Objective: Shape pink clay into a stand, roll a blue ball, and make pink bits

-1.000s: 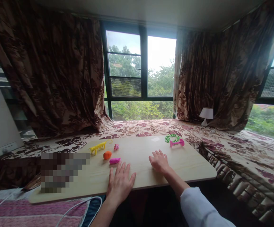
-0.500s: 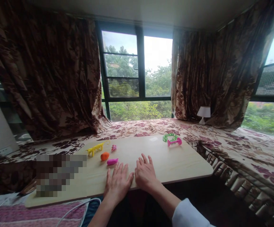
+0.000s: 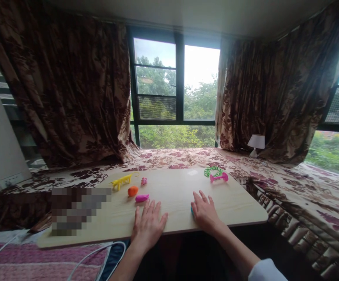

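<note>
My left hand (image 3: 148, 225) lies flat on the light wooden table (image 3: 175, 183) near its front edge, fingers spread, holding nothing. Just past its fingertips is a bright pink, elongated toy (image 3: 142, 198). Beyond that are an orange, rounded toy (image 3: 132, 191), a small pink figure (image 3: 144, 181) and a yellow animal-like toy (image 3: 121, 182) with legs and a thin tail. My right hand (image 3: 204, 210) rests on the table farther right, curved over a small blue thing (image 3: 192, 211). Only a sliver of it shows at the thumb side; its kind is hidden.
At the table's far right, a pink double-ended toy (image 3: 219, 177) lies by a green chain-like ring (image 3: 212, 171). A white lamp (image 3: 256, 143) stands on the flowered window seat (image 3: 183, 158). A white cable (image 3: 90, 255) loops at the lower left. Part of the table's left is pixelated.
My right hand has moved right, away from my left hand, and a bit of blue now shows beneath it. My left hand stays flat in place. The view has shifted slightly.
</note>
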The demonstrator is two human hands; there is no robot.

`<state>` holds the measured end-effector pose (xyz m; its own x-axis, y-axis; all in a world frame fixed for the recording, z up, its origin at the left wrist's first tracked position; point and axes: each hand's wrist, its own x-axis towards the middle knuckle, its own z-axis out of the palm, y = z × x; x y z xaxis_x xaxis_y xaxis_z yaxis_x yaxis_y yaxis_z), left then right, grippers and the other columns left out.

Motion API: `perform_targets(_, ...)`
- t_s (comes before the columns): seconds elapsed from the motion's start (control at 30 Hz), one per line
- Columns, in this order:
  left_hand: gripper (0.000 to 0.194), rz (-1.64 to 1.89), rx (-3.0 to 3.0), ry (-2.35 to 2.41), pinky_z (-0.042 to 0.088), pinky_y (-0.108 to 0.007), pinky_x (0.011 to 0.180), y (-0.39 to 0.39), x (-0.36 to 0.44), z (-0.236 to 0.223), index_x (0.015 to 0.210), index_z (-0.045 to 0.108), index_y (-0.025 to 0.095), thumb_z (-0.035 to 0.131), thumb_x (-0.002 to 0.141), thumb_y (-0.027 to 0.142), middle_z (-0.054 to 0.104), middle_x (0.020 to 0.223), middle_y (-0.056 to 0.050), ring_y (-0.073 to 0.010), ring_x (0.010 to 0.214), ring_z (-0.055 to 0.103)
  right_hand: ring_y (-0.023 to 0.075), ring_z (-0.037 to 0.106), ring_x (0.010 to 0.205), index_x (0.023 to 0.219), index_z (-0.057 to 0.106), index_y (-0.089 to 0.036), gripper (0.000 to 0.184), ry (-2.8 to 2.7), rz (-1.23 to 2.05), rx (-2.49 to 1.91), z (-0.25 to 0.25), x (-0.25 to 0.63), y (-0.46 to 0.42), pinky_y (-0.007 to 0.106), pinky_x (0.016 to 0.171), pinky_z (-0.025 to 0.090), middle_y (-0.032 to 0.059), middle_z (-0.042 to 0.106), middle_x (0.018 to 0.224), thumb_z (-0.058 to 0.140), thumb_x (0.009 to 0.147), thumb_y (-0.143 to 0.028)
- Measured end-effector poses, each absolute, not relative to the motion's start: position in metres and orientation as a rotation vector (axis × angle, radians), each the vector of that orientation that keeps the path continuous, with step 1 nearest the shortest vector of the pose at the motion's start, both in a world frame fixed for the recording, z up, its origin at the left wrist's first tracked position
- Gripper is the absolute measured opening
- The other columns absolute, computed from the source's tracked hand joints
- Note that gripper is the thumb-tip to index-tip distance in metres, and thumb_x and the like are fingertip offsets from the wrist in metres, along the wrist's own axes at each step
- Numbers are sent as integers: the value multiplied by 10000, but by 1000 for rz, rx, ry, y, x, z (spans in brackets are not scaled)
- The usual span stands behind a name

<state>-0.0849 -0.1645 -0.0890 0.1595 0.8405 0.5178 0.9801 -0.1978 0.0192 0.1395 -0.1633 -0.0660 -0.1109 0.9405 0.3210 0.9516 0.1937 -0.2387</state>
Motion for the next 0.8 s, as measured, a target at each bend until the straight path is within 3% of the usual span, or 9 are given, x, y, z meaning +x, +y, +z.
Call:
perform_targets(0.17,520,-571,-2116,-1758,142,-549,1026,-165,-83,-88,1232,488,175,307,841,465,464,1312,-136,-291,1280,286,202,120,1332,1353,303,-159,488,-2183,-157,-1564,-71,111,-185,415,1055,18,63,240,1441,280,880,-277)
perform_targets(0.4,524,-557,-2127,-1743,148,-543,1023,-165,-83,-86,1225,495,173,302,843,477,459,1315,-138,-288,1284,276,250,107,1322,1285,392,-122,481,-2135,-63,-1663,-51,70,-142,463,1038,-28,133,360,1370,319,881,-373)
perform_targets(0.6,505,-613,-2120,-1725,137,-538,1028,-166,-84,-86,1213,507,164,335,835,452,474,1301,-141,-293,1283,276,297,190,1291,1239,445,-136,492,-2060,62,-1837,-50,91,-108,526,998,117,148,399,1333,325,866,-435)
perform_targets(0.8,510,-638,-2118,-1725,119,-553,1029,-165,-85,-89,1220,498,161,330,835,450,465,1310,-139,-293,1283,275,229,189,1308,1305,378,-214,445,-2069,61,-1823,-56,122,-141,478,1009,153,65,357,1385,197,914,-331)
